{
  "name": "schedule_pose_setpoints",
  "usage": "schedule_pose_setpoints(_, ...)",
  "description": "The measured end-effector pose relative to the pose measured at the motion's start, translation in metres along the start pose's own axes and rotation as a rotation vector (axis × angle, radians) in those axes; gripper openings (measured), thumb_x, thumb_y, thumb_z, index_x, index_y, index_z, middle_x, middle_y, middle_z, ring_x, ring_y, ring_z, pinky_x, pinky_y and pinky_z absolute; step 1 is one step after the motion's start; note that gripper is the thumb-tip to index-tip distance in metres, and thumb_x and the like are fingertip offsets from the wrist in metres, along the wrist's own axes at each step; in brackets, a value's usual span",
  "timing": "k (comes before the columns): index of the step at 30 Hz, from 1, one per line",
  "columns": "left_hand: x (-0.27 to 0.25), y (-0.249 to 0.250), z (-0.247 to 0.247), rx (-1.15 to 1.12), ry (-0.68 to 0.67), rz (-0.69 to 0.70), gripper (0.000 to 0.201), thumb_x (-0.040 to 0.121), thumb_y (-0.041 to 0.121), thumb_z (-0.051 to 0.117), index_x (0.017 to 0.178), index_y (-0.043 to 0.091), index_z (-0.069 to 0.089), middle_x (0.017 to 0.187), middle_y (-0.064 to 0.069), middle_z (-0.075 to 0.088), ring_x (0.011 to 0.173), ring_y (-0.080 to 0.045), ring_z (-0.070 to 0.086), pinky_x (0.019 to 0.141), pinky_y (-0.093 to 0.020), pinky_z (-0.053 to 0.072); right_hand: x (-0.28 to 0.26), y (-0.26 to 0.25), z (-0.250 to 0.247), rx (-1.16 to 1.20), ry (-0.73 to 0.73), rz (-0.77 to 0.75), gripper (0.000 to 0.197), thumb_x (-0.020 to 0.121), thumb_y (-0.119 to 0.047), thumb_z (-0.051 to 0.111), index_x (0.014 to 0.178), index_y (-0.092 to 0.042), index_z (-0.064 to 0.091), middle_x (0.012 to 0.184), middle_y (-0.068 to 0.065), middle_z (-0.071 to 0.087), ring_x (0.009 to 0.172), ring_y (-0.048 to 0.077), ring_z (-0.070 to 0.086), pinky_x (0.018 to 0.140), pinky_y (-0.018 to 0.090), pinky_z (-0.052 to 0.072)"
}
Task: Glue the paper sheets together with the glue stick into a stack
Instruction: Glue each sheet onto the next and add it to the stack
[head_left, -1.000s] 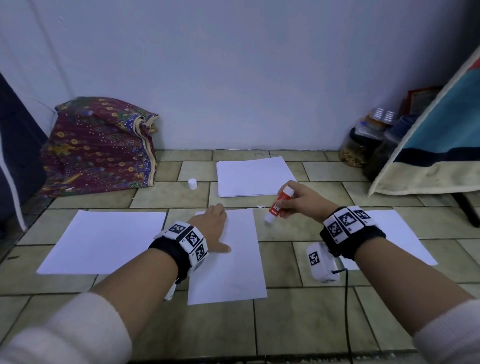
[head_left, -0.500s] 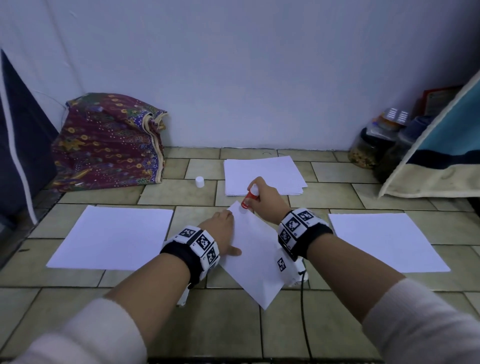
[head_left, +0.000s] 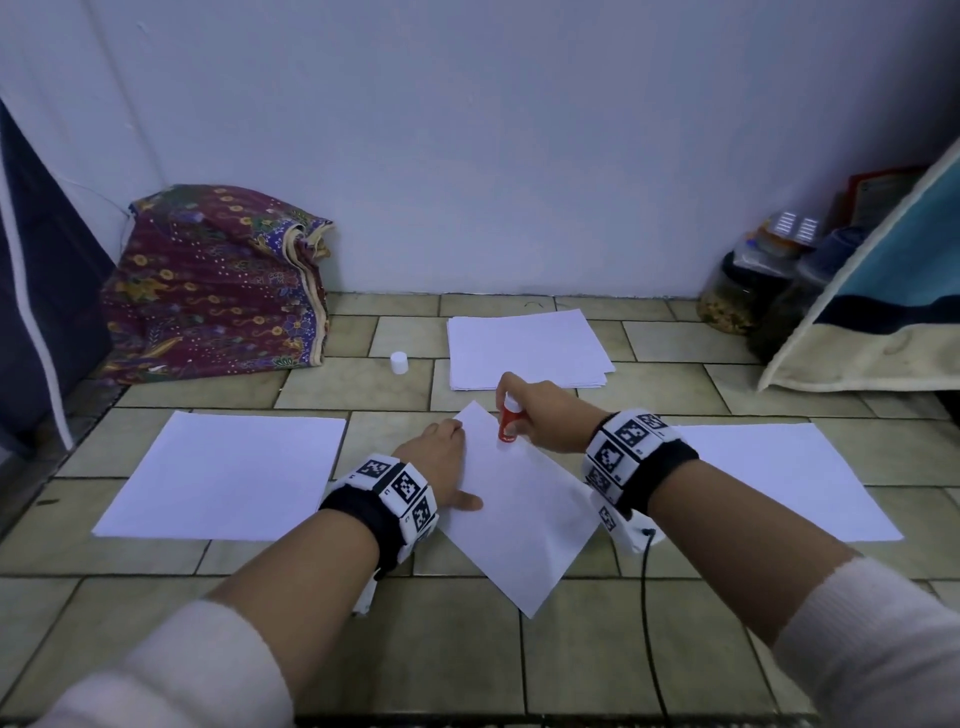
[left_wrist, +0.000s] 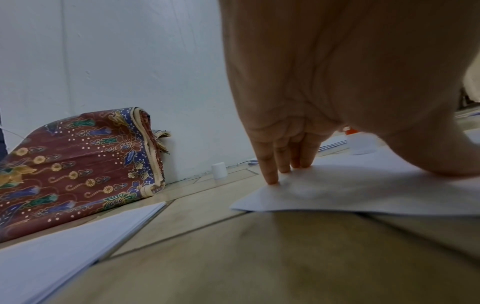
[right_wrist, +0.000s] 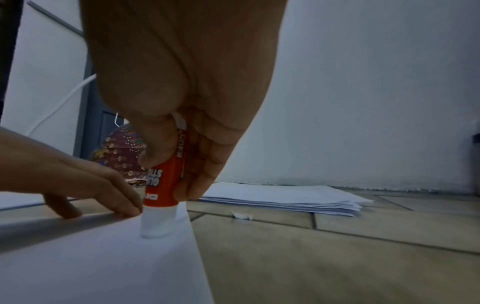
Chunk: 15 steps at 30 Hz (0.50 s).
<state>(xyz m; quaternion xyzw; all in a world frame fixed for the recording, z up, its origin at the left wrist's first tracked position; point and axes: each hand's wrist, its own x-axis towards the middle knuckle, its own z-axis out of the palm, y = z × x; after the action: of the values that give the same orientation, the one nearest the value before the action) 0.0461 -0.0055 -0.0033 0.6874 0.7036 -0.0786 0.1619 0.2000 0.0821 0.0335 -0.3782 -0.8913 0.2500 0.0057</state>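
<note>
On the tiled floor (head_left: 363, 649), the right hand (head_left: 545, 415) grips a red glue stick (head_left: 508, 423), thumb and fingers (right_wrist: 202, 164) curled round its barrel. The stick stands nearly upright, its white lower end touching the angled paper sheet (head_left: 519, 519) close to the sheet's far corner. In the right wrist view the stick's white end (right_wrist: 158, 222) sits on the paper just beside that sheet's right edge.

The left hand (head_left: 441, 457) lies flat on the same sheet, just left of the glue stick. Its fingers (left_wrist: 283, 158) are straight and close together, tips pressing the paper near its left edge, thumb spread out toward the person.

This angled sheet lies turned, one corner pointing to the wall and another toward the person. A pile of paper sheets (head_left: 524, 348) lies beyond the angled sheet, near the wall. A flat sheet (head_left: 223, 473) lies to the left of the angled sheet, and another one (head_left: 789, 478) to its right, partly behind the right wrist. A small white cap (head_left: 399, 362) stands on the floor, left of the far pile. A patterned cloth bundle (head_left: 213, 286) rests against the wall further left of the cap.
</note>
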Motion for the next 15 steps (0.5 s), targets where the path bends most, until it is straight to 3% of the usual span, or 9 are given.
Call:
schedule_pose_setpoints(4,-0.002,-0.002,-0.002,0.003,-0.008,0.037,0.099,0.081,0.056,0.065,0.148,0.002,0.016,0.155,-0.005,0.018,0.141,-0.021,0.022,0.11,-0.039,0.035,-0.027,0.015,-0.002,0.069,-0.037,-0.028,0.022,0.092,-0.007,0.057,0.104,-0.019,0.042,0.104,0.006,0.068,0.097,0.021,0.062,0.085,0.036,0.051)
schedule_pose_setpoints(11,-0.003,-0.003,-0.006,0.06,-0.049,0.053,0.098,0.083,0.057,0.062,0.149,0.002,0.015,0.157,-0.006,0.013,0.143,-0.02,0.017,0.111,-0.038,0.033,-0.062,0.035,-0.011,0.025,-0.117,-0.086,0.022,0.091,-0.005,0.059,0.099,-0.018,0.042,0.105,0.003,0.069,0.094,0.014,0.064,0.083,0.028,0.052)
schedule_pose_setpoints(15,-0.002,-0.006,-0.014,0.103,-0.048,0.051,0.075,0.093,0.045,0.054,0.148,0.007,0.021,0.156,-0.005,0.02,0.142,-0.02,0.023,0.109,-0.037,0.034,-0.073,0.047,-0.015,-0.01,-0.167,-0.073,0.025,0.09,-0.007,0.061,0.098,-0.023,0.043,0.104,0.002,0.069,0.094,0.015,0.064,0.081,0.028,0.052)
